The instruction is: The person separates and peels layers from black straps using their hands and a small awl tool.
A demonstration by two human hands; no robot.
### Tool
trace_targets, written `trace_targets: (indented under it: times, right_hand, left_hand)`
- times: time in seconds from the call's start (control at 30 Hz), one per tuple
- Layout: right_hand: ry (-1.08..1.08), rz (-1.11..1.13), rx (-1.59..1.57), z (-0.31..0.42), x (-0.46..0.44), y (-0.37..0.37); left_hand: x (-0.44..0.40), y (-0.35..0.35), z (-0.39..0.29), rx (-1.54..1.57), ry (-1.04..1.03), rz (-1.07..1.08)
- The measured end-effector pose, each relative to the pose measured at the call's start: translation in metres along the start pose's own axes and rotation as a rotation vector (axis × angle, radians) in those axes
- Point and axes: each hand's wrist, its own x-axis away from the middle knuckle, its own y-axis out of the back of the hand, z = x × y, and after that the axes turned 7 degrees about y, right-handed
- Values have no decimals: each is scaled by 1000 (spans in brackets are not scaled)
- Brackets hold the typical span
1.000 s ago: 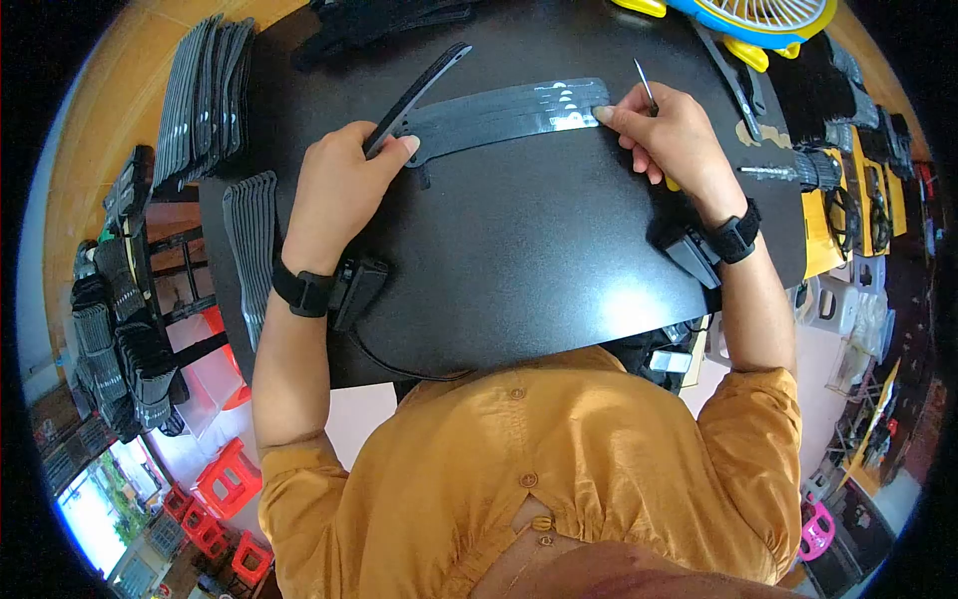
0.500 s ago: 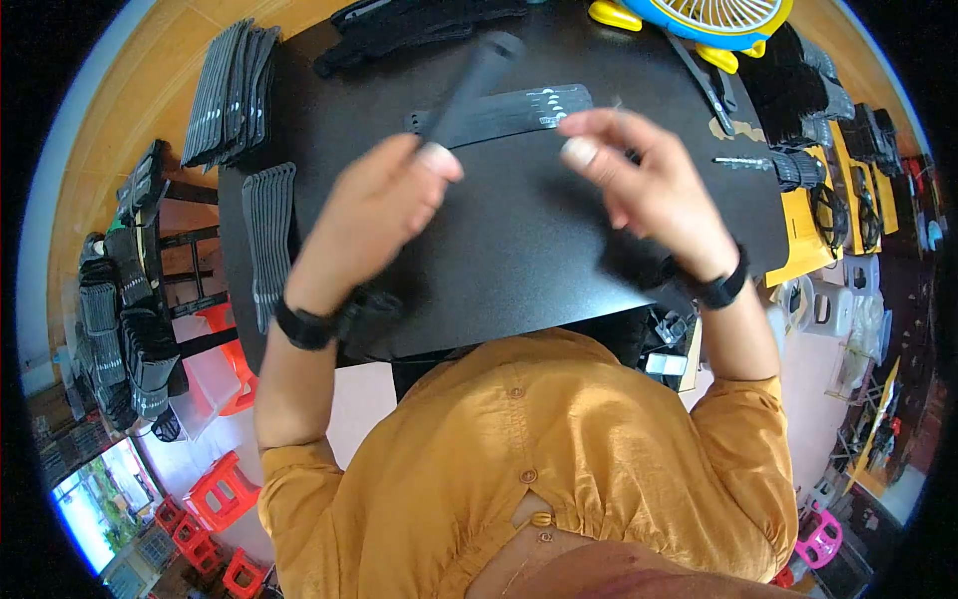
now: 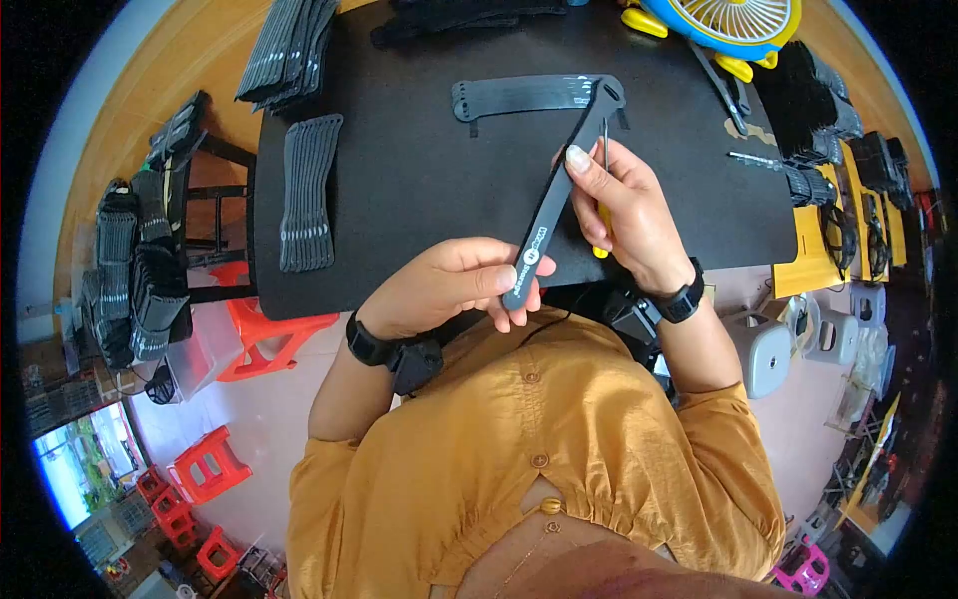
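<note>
A black strap with a white printed logo stretches slantwise between my hands. My left hand pinches its lower end between thumb and fingers. Higher up, the thumb of my right hand presses on the strap. That same hand also holds a thin metal tool with a yellow handle; its kind is partly hidden by the fingers. The strap's rounded upper end reaches over a flat stack of similar straps on the dark table.
To the left lies another strap stack, with a taller pile behind it. Black straps lie at the back edge. A blue and yellow fan stands at the back right, near long dark tools.
My hands have come together at the strap, which was in my left hand alone. My right hand now grips it too, and the yellow-handled tool shows. The view has shifted.
</note>
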Motion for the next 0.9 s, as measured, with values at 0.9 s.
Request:
trace_targets:
  times: [0.9]
  right_hand:
    - [341, 210, 768, -6, 42, -31]
  left_hand:
    - [-28, 6, 16, 489, -444, -178]
